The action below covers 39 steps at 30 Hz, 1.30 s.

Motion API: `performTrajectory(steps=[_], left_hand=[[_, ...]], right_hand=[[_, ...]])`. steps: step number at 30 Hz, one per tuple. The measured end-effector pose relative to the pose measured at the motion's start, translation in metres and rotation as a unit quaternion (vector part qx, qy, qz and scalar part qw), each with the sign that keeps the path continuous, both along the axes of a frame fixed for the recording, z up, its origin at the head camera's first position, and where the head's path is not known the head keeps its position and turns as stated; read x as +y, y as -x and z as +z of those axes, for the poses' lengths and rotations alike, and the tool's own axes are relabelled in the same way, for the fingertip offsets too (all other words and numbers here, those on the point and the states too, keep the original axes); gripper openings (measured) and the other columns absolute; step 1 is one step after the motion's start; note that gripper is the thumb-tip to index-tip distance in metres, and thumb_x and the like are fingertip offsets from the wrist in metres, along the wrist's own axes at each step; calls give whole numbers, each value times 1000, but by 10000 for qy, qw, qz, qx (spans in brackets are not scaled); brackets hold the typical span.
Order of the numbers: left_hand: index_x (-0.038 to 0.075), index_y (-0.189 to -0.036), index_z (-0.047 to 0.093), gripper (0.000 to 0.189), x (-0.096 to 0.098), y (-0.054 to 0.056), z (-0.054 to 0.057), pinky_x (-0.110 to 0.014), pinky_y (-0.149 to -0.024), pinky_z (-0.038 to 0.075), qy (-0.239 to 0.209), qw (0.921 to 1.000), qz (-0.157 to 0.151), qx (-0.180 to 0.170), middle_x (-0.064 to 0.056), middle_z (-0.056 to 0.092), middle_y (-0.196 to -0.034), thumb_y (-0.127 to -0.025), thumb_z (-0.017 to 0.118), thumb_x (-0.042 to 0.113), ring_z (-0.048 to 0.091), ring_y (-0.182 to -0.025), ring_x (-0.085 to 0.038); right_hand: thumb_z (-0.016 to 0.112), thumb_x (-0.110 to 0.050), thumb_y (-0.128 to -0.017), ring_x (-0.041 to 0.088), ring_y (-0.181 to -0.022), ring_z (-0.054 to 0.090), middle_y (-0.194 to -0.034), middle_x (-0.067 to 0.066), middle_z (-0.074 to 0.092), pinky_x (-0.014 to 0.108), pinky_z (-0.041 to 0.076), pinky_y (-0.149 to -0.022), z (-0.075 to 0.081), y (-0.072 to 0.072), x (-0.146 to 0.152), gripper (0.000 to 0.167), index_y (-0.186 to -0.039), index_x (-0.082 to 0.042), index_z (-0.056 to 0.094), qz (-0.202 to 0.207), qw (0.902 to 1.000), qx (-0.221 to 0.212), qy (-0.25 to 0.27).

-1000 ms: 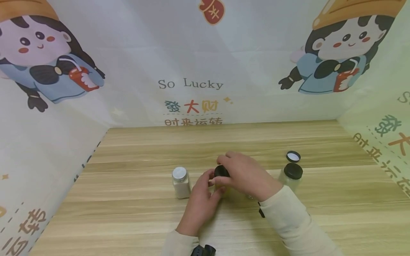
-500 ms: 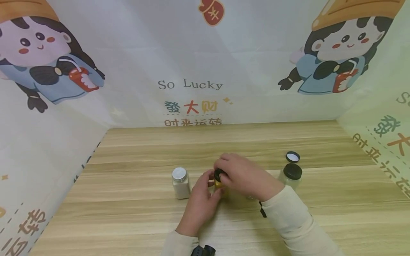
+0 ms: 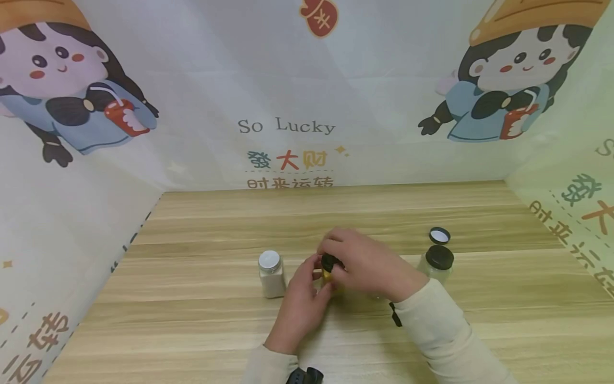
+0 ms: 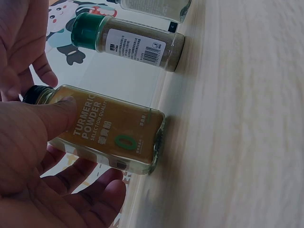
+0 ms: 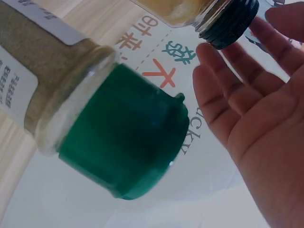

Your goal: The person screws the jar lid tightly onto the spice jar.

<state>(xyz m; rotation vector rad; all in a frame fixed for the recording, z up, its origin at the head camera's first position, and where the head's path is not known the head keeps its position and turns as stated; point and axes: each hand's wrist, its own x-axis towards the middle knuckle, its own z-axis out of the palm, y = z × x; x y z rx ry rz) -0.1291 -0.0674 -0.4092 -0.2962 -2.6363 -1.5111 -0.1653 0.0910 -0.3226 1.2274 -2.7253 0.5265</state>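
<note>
a person's two hands meet over a pale wood-grain table (image 3: 201, 298), w/ printed cartoon fabric walls on three sides. centre of the table: a squarish clear glass jar of yellow turmeric powder (image 4: 107, 130), label reading "turmeric powder", standing upright w/ a ribbed black screw cap (image 3: 328, 262). the left hand (image 3: 302, 304) comes up from below, thumb pressed flat on the jar's label and fingers curled round its far side, so it grips the glass body. the right hand (image 3: 366, 264) arches over from the right, fingertips at the black cap; in the right wrist view its palm and fingers look spread and fairly straight beside the cap, so whether it actually pinches the cap can't be told. just beside the turmeric jar, under the right hand, stands a glass jar of grey-green powder w/ a smooth green plastic lid (image 5: 126, 142) and white barcode label. left of the hands: a small jar w/ a shiny silver lid (image 3: 270, 273), pale contents. right: a round jar w/ a black lid (image 3: 436, 262), and behind it a loose black cap (image 3: 439, 235), white inside up. both sleeves are cream knit.
</note>
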Motion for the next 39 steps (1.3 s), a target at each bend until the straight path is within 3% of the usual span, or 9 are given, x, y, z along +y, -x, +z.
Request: performTrajectory(steps=[5,16,23,28,32,39], left_hand=[[4,-144,43,54,0,0,0,-44,-88,53,54,10000,12,-9,-13,56,-130,-97,66,14,59,-116,-30],[3,-142,45,51,0,0,-1,-47,-88,52,73,9999,-30,137,-14,57,-130,-96,66,12,60,-115,-33],[6,-140,47,48,0,0,-1,-47,-88,52,97,9999,-41,82,-13,57,-131,-96,66,13,59,-115,-32],[5,-143,45,51,1,-1,1,-46,-90,52,91,9999,-1,-47,-13,56,-132,-97,65,13,59,-117,-31],[5,-145,43,53,1,-1,1,-45,-90,52,107,9999,42,-103,-13,55,-132,-97,64,14,58,-118,-30],[5,-144,44,52,1,-1,1,-46,-89,52,137,9999,2,0,-14,56,-133,-97,65,12,58,-117,-31]], right_hand=[[57,4,-82,16,-97,60,-107,1,64,35,52,-87,-2,1,0,31,-107,-9,70,194,9998,-74,-58],[60,-9,-94,18,-91,59,-101,3,62,37,51,-84,-3,1,-1,15,-107,-5,68,-127,9998,-83,-155],[62,-15,-97,18,-90,59,-102,4,61,36,52,-83,-4,1,-1,18,-111,-5,67,-264,9994,-105,-210],[62,-10,-92,18,-100,59,-111,3,62,37,51,-89,-2,0,1,23,-114,-9,68,-80,9997,-223,42],[59,-1,-84,16,-98,58,-110,1,63,35,51,-87,-1,-1,2,30,-111,-11,70,119,9994,-298,116],[60,-6,-91,15,-94,56,-106,2,61,34,51,-82,-3,0,3,24,-113,-9,68,-85,9990,-443,-59]])
